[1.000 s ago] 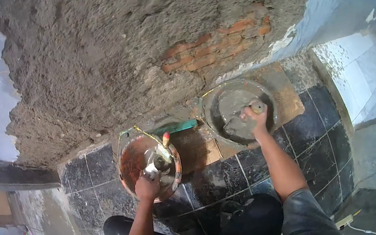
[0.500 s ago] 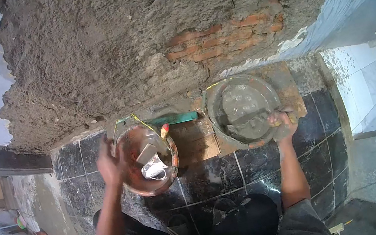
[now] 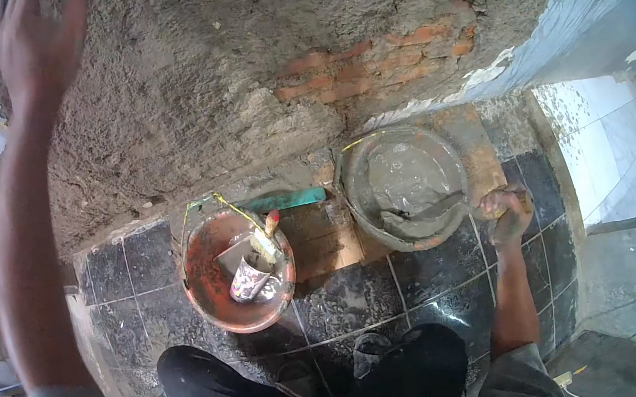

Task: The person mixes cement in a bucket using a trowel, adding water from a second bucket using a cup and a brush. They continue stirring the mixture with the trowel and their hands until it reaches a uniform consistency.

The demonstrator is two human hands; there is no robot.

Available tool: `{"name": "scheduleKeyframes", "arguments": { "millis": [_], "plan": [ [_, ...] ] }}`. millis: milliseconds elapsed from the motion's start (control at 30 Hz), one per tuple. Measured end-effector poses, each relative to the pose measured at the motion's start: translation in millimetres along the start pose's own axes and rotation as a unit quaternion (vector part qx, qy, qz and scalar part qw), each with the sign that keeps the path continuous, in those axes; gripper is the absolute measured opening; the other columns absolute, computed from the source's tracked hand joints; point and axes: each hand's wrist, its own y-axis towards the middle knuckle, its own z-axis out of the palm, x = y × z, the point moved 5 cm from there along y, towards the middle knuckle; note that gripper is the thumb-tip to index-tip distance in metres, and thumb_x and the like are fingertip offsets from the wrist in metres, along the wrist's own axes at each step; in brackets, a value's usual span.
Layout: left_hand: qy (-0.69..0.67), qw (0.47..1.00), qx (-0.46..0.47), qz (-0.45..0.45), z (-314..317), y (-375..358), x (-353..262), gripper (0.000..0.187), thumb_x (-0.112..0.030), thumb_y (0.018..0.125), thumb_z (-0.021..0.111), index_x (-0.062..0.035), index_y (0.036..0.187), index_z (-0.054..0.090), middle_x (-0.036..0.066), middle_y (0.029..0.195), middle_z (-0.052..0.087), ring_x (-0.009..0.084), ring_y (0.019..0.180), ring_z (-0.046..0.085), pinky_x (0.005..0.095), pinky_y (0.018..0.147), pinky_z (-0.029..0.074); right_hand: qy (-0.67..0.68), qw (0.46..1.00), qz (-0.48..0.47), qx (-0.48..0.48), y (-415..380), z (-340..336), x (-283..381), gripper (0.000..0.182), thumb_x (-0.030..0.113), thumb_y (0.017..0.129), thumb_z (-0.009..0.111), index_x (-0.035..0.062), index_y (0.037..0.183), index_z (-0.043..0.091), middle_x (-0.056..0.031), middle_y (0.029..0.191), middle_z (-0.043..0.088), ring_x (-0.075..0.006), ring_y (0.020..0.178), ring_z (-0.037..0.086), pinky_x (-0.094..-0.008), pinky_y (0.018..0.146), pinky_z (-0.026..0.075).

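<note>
My left hand (image 3: 42,55) is raised to the upper left in front of the rough, plastered wall (image 3: 172,80). Its fingers are spread, with nothing seen in them; the top edge cuts off the fingertips. At right, my right hand (image 3: 513,218) grips the handle of a trowel (image 3: 489,207), whose blade lies in wet grey mortar (image 3: 406,171). That mortar fills a round bucket (image 3: 368,234). To its left stands an orange bucket (image 3: 220,316) holding a patterned cup (image 3: 249,281), a brush (image 3: 271,223) with a red-tipped handle, and some liquid.
Behind the buckets lies a green strip (image 3: 285,201) on a mortar-stained board (image 3: 339,249). Dark tiles (image 3: 351,298) cover the floor around my knees. Bare bricks (image 3: 364,69) show in the wall above.
My left hand has swung up from beside the orange bucket to the wall at upper left. My right hand has drawn right and slightly down with the trowel. The cup has turned in the bucket.
</note>
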Motion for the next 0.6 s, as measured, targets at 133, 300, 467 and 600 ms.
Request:
{"name": "scheduleKeyframes", "arguments": {
  "millis": [133, 300, 467, 600],
  "plan": [
    [0.095, 0.995, -0.007, 0.018, 35, 47, 21, 0.043, -0.017, 0.094, 0.064, -0.0102, 0.135, 0.055, 0.012, 0.153, 0.047, 0.0319, 0.145, 0.036, 0.0475, 0.119, 0.027, 0.011, 0.998, -0.039, -0.047, 23, 3, 9, 0.015, 0.015, 0.086, 0.063, 0.0037, 0.089, 0.054, -0.0091, 0.065, 0.055, -0.0208, 0.058, 0.056, -0.0366, 0.059, 0.050],
    [0.104, 0.990, -0.072, 0.062, 45, 49, 19, 0.038, -0.014, 0.097, 0.057, -0.0068, 0.134, 0.055, 0.012, 0.150, 0.049, 0.0330, 0.142, 0.041, 0.0456, 0.118, 0.029, -0.106, 0.970, -0.210, -0.060, 62, 11, -33, 0.016, 0.016, 0.090, 0.064, 0.0034, 0.098, 0.057, -0.0096, 0.074, 0.060, -0.0201, 0.063, 0.061, -0.0328, 0.055, 0.052],
    [0.131, 0.987, -0.054, 0.071, 48, 45, 17, 0.040, -0.017, 0.100, 0.051, -0.0060, 0.138, 0.053, 0.014, 0.149, 0.050, 0.0343, 0.139, 0.044, 0.0462, 0.115, 0.034, -0.028, 0.988, 0.020, -0.150, 94, 32, -128, 0.015, 0.010, 0.089, 0.066, 0.0023, 0.101, 0.061, -0.0111, 0.076, 0.061, -0.0218, 0.054, 0.059, -0.0331, 0.046, 0.052],
    [0.121, 0.990, -0.048, 0.053, 52, 43, 20, 0.042, -0.019, 0.101, 0.049, -0.0062, 0.141, 0.051, 0.015, 0.150, 0.049, 0.0339, 0.140, 0.044, 0.0463, 0.115, 0.034, 0.007, 0.984, 0.104, -0.145, 130, 20, -174, 0.025, 0.007, 0.087, 0.068, 0.0020, 0.108, 0.057, -0.0117, 0.074, 0.061, -0.0229, 0.047, 0.056, -0.0346, 0.042, 0.050]
  ]
}}
